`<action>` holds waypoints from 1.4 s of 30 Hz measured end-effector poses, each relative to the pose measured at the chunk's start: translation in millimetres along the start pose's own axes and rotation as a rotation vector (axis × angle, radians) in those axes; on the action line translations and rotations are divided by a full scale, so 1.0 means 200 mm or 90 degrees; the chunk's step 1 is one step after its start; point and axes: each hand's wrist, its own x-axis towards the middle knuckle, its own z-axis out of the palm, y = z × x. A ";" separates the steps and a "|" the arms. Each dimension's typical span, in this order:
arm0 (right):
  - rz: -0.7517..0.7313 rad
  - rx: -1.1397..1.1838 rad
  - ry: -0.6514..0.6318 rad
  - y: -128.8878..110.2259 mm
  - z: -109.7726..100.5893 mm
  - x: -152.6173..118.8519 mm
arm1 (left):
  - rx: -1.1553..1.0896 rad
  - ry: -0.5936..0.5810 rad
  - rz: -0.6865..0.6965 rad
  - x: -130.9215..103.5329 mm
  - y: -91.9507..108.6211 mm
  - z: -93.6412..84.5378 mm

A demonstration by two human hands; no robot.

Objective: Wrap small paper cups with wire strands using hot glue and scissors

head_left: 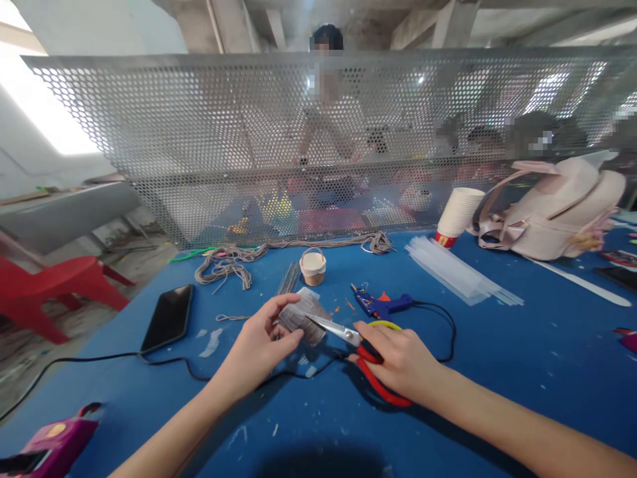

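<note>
My left hand (271,328) pinches a small grey-brown woven-looking piece (316,334) between thumb and fingers, a little above the blue table. In my right hand (398,352) is a pair of scissors (341,330) with red and yellow handles. Their blades point left and lie across the piece; whether they are cutting into it I cannot tell. Just beyond stands a tiny handled basket (313,267) with a cream top and brown base. A bundle of thin grey strands (288,279) lies beside it. To the right rests a blue glue gun (381,303) with a black cord.
Grey cord (223,267) runs along the back, below a perforated metal screen (223,133) with people behind it. A phone (168,317) lies left. Translucent strips (460,269), stacked paper cups (458,212) and a pale backpack (557,206) are on the right. Cables cross the table (497,398).
</note>
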 end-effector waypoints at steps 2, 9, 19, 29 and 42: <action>0.064 0.129 -0.057 -0.02 -0.02 0.01 | 0.036 0.016 0.015 0.00 0.00 0.00; 0.286 0.464 -0.275 -0.06 -0.10 0.08 | 0.084 0.059 0.076 0.01 -0.05 0.00; 0.082 0.097 -0.071 -0.02 -0.04 0.01 | 0.080 0.066 0.077 0.01 -0.07 0.01; -0.068 -0.187 0.002 0.00 -0.06 -0.01 | 0.087 0.081 0.050 0.00 -0.05 0.01; -0.011 -0.010 -0.133 0.10 -0.11 -0.04 | 0.065 0.100 0.052 0.02 -0.08 0.01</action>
